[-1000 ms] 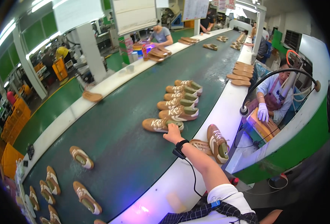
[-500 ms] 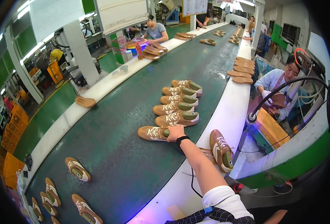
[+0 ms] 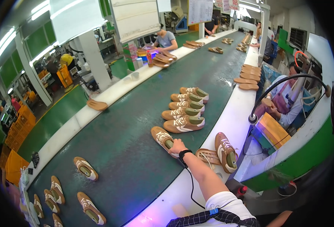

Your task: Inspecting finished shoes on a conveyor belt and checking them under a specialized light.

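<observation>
My left hand [image 3: 178,148], with a black band at the wrist, is closed on the heel end of a tan lace-up shoe [image 3: 160,137]. This shoe has white laces and green inside, and stands on the green conveyor belt [image 3: 125,151], its toe angled far-left. Just beyond it, several matching shoes [image 3: 184,124] form a row, toes to the left. Beside my forearm, another tan shoe [image 3: 225,153] stands on the white ledge, next to a tan sole [image 3: 207,156] partly behind it. My right hand is outside the picture; only a bit of skin shows at the lower right.
More shoes [image 3: 85,168] are scattered at the belt's near left. Loose soles [image 3: 249,75] line the right ledge [image 3: 227,117]; another sole [image 3: 97,104] lies on the left one. A black curved hose [image 3: 276,85] arches at the right, near a co-worker [image 3: 286,94] holding a sole.
The gripped shoe has swung from pointing left to pointing far-left, with my left hand still on its heel. The view has shifted, and more of the ledge's sole shows beside my arm.
</observation>
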### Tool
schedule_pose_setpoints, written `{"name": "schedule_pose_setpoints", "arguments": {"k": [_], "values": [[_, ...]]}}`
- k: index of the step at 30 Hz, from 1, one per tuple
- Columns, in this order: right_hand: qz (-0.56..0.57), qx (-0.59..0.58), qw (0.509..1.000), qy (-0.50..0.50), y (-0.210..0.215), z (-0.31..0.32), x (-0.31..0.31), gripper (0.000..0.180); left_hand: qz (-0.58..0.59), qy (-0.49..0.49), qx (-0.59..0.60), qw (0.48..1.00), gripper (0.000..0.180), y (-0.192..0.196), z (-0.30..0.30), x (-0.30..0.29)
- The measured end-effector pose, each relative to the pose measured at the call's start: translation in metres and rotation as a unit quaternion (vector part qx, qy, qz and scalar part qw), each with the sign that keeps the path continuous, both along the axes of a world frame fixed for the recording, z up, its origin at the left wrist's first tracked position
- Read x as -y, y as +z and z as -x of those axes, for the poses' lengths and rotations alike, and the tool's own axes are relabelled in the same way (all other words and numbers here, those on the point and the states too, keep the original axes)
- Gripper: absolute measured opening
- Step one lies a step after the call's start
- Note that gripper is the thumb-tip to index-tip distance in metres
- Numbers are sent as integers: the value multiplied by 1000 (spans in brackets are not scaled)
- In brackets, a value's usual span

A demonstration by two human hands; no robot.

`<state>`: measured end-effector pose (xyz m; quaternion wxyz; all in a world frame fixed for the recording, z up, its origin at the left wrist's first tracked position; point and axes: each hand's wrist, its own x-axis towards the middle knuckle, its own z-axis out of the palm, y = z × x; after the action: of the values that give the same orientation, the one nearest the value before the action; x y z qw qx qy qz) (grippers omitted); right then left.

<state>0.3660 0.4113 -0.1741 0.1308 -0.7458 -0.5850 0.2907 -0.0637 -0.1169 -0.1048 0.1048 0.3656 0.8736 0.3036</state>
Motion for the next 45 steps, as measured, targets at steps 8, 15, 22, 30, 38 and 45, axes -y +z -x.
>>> {"name": "schedule_pose_setpoints", "arguments": {"k": [8,15,22,30,38,45], "values": [[24,-59,998,-16,-4,13,15,83,72,-92,-170,978,41,0,11,13],[127,-604,786,-25,-32,23,53,50,-84,-46,185,978,59,17,-11,19],[85,-541,814,191,19,55,189,57,5,42,178,983,93,-27,16,64],[-37,-67,924,375,42,109,297,62,-109,34,311,944,105,-53,24,73],[130,-97,875,457,34,116,278,86,58,-22,181,982,104,-44,22,85],[145,-137,879,432,29,123,280,99,60,-15,179,982,99,-79,36,87]]}}
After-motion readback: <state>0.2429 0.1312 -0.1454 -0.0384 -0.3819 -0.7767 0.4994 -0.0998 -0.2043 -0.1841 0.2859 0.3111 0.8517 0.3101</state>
